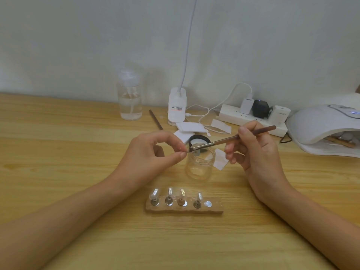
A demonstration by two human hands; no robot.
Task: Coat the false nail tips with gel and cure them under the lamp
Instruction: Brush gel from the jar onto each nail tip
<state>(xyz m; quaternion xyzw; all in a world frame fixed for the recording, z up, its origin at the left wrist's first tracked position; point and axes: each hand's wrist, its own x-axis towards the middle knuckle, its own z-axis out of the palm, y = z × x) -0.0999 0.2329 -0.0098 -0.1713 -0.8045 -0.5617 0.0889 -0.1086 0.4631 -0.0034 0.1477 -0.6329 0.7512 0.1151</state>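
The nail tip [197, 152] on its small stand is held above the open mouth of the clear jar [200, 164], pinched between thumb and forefinger of the left hand [153, 152]. The brush [233, 138] touches the tip with its bristle end; its handle slants up to the right. The right hand [257, 151] clamps the handle between thumb and fingers in a pen grip. Near the table's front edge, the wooden holder [184, 209] carries four further tips upright on stands; its fifth position, at the right end, shows only a metal disc. The jar's black lid [199, 140] lies just behind the jar. The white curing lamp [321, 127] stands at the far right on the wooden table [58, 152].
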